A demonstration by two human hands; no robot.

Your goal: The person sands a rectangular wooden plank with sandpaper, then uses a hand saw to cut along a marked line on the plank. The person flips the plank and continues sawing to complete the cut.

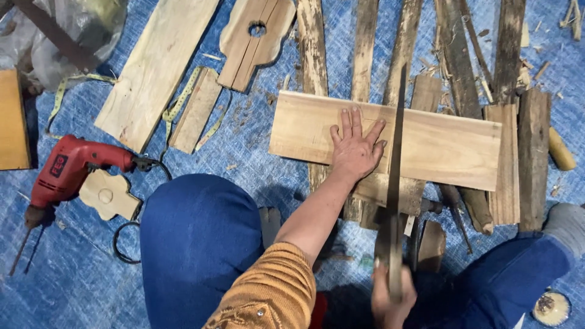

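Left hand: my left hand (pixel 354 146) lies flat, fingers spread apart, pressing the pale board (pixel 390 139).
Right hand: my right hand (pixel 392 298) is closed round the handle of the handsaw (pixel 395 183).
Saw: its blade stands on edge across the board, just beside my left fingertips.
Board: rests crosswise on weathered planks (pixel 365 49).
Label: a dark patch on the red drill (pixel 64 170), far left on the blue tarp (pixel 256 158).
Container: round tin (pixel 551 307), contents unclear.

Red drill (pixel 67 169), pale board (pixel 426 139), blue tarp (pixel 79 286)
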